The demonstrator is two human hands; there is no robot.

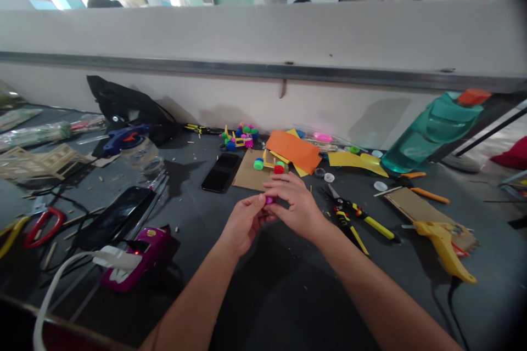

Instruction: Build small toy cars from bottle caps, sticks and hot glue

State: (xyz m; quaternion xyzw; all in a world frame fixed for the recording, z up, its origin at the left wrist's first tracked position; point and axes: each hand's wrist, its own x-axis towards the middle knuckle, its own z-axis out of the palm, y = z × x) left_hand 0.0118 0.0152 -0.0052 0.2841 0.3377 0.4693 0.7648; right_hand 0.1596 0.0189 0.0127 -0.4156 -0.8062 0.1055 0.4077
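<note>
Purple piece (pixel 269 200) sits pinched in left grip (pixel 246 220); right grip (pixel 297 204) curls half-open over it, hold unclear

The left forearm (pixel 197 290) and right forearm (pixel 370 279), both bare, converge ahead. The left hand (pixel 245 223) is pinched at thumb and fingertips; the right hand (pixel 297 205), palm lowered, arches bent fingers (pixel 283 190) close beside.

Left grip (pixel 244 224) pinching purple piece (pixel 269 200), right grip (pixel 295 205) at it, wheeled toy (pixel 270 164) on cardboard (pixel 247 174) beyond
</note>
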